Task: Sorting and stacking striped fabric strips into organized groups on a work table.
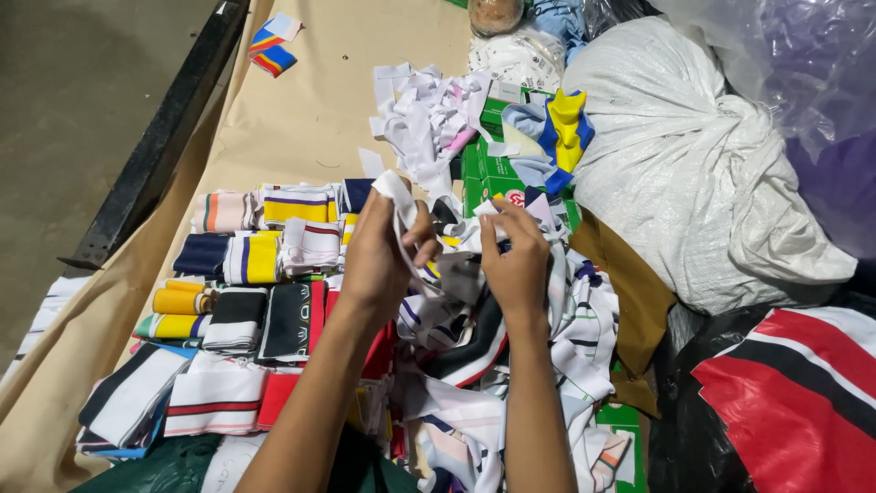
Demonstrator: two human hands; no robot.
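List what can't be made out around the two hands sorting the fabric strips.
- Head view: left hand shows its back only; its grip on the white strip is hidden.
- Right hand: fingertips buried in the loose fabric pile.
- Jar: cut off by the top edge.
- Green boxes: mostly covered by scraps.

Hands sorting fabric strips on a desk

Left hand pinches a white strip; right hand grips the scrap pile; folded stacks at nine o'clock.
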